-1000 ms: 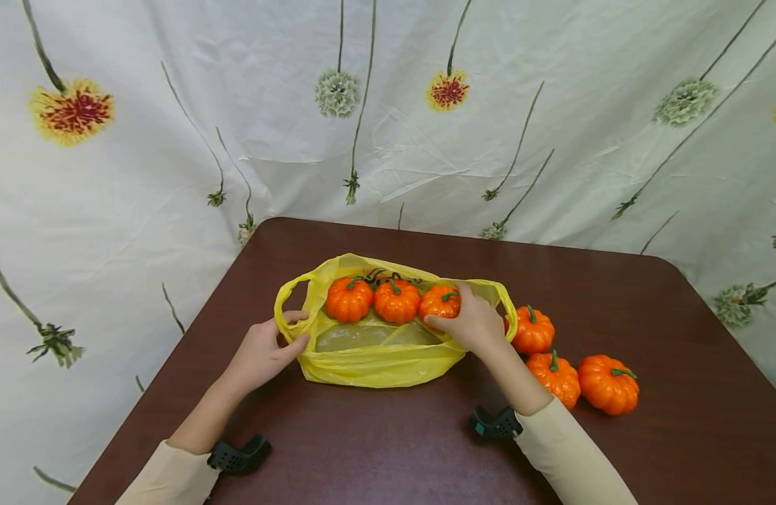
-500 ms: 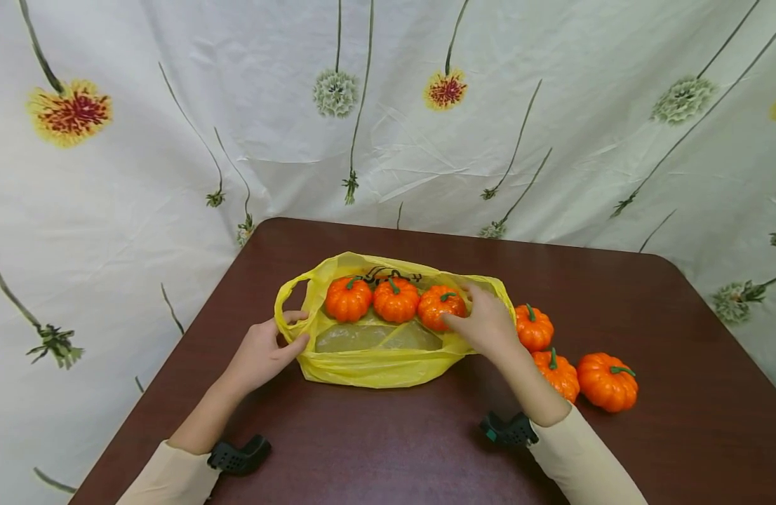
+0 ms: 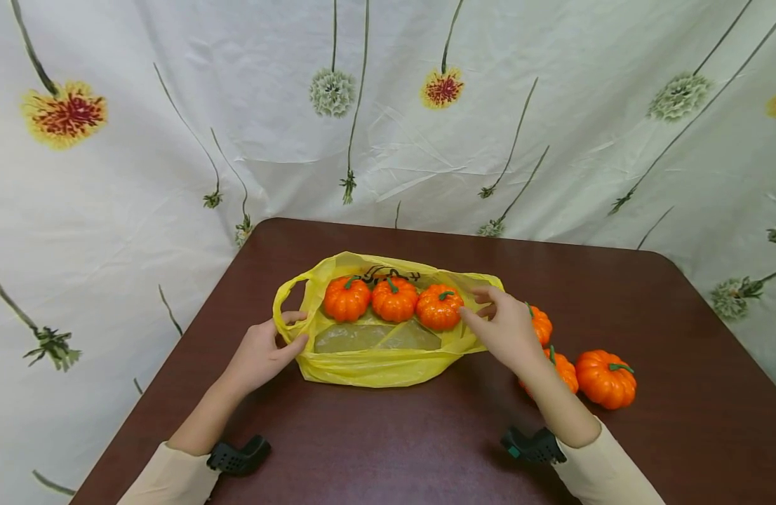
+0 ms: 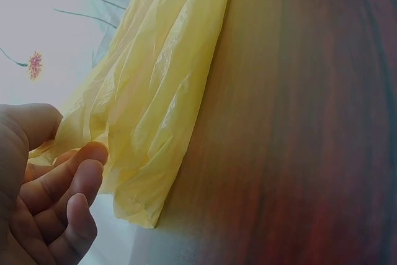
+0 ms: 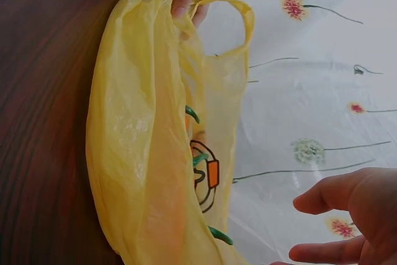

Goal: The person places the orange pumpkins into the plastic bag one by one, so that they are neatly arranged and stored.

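Observation:
A yellow plastic bag (image 3: 375, 368) lies on the table with its mouth spread open. Three small orange pumpkins with green stems sit in a row inside: the left pumpkin (image 3: 346, 300), the middle pumpkin (image 3: 394, 301) and the right pumpkin (image 3: 439, 308). My left hand (image 3: 264, 354) pinches the bag's left side by its handle loop; the left wrist view shows thumb and fingers on the thin yellow plastic (image 4: 155, 91). At the bag's right end is my right hand (image 3: 508, 330), just right of the right pumpkin, its fingers spread apart with nothing between them, as the right wrist view shows.
Beyond my right hand, three more pumpkins rest on the dark brown table (image 3: 375, 449): a rear one (image 3: 542, 325), a partly covered one (image 3: 563, 372) and a rightmost one (image 3: 605, 380). A white flower-printed cloth (image 3: 388, 126) hangs behind the table.
My right hand has let go of the right pumpkin inside the bag and drawn back to the right. My left hand keeps its place on the bag.

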A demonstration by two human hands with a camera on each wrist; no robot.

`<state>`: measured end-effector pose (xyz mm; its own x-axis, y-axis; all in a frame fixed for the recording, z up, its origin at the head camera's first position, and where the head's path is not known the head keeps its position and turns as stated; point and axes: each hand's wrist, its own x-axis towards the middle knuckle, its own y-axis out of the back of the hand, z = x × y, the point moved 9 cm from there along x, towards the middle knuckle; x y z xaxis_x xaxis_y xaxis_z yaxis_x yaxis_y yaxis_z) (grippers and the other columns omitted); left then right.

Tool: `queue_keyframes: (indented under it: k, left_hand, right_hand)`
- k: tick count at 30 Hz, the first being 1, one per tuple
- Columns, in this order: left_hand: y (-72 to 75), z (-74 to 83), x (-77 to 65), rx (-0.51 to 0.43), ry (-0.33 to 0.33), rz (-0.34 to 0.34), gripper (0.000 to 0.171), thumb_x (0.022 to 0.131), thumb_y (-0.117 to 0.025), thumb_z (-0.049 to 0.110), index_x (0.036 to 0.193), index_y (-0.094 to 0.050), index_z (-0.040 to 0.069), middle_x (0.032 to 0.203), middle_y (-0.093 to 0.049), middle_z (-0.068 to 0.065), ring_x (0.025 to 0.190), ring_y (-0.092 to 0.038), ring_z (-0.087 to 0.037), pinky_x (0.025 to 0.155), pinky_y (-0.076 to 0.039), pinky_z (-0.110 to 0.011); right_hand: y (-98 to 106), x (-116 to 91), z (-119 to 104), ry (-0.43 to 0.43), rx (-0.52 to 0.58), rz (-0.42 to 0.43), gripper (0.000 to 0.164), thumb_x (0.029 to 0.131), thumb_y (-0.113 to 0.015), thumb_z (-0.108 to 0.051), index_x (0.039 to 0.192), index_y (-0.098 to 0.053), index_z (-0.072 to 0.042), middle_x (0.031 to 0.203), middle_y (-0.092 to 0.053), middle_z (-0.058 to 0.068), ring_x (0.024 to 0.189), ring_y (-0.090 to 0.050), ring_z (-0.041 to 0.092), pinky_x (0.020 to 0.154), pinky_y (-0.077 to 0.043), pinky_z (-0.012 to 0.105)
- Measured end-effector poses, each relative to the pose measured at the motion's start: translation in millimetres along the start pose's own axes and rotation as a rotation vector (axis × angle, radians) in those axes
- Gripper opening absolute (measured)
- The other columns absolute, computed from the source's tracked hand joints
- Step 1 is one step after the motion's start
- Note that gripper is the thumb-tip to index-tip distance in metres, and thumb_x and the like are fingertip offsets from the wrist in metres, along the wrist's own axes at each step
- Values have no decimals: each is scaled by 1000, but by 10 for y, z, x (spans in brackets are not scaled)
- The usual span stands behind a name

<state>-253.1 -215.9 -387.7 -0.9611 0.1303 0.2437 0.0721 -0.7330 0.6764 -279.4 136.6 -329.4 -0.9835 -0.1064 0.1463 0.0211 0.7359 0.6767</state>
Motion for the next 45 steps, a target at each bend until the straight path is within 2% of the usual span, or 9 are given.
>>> queue_keyframes:
  k: [9, 12, 18, 24, 31, 37, 45]
  left_hand:
    - [2, 1, -1, 2, -12, 4, 36, 90, -66, 15, 122, -63, -1, 83, -64, -5, 66, -50, -17, 60, -44, -26]
    - [-3, 4, -3, 0, -14, 3, 36, 90, -66, 15, 122, -63, -1, 83, -64, -5, 65, -50, -17, 60, -44, -26]
    - [10, 13, -6, 3, -14, 8, 36, 90, -66, 15, 122, -63, -2, 95, -68, -11, 71, -53, -18, 64, -46, -27]
    - [12, 2, -4, 3, -6, 5, 36, 90, -66, 16, 122, -63, -1, 89, -67, -8, 69, -52, -18, 62, -45, -27]
    - [4, -9, 1, 2, 0, 1, 36, 90, -66, 16, 123, -63, -1, 86, -66, -6, 68, -52, -17, 61, -45, -27]
    - [-7, -15, 2, 0, 1, -1, 36, 90, -66, 15, 123, -63, -1, 89, -67, -8, 68, -52, -18, 62, -45, -27]
    - [-16, -25, 3, -2, 10, -4, 36, 91, -66, 17, 123, -63, 0, 90, -67, -8, 69, -52, -18, 62, -45, -27]
  right_hand:
    - [290, -104, 39, 21, 24, 111, 32, 92, -66, -25, 115, -67, -2, 102, -68, 11, 93, -65, 27, 75, -53, 38]
    - [368, -132, 62, 17, 28, 130, 32, 93, -65, -27, 113, -68, -2, 102, -68, 10, 92, -64, 25, 77, -51, 38]
    - [520, -170, 157, 4, 24, 180, 33, 93, -64, -31, 112, -69, -4, 101, -69, 10, 91, -63, 25, 77, -49, 38]
    - [675, -199, 281, -29, 25, 221, 35, 94, -63, -33, 112, -68, -4, 101, -70, 13, 89, -63, 27, 69, -49, 31]
    - [787, -140, 556, -105, -42, 251, 40, 94, -60, -34, 117, -65, -1, 104, -69, 16, 93, -62, 30, 72, -47, 36]
    - [764, -61, 770, -134, -90, 187, 46, 93, -62, -36, 121, -62, 1, 107, -67, 18, 99, -61, 34, 78, -47, 41]
    - [587, 20, 971, -191, -93, -38, 63, 91, -65, -38, 137, -50, 2, 132, -53, 26, 121, -49, 41, 95, -41, 54]
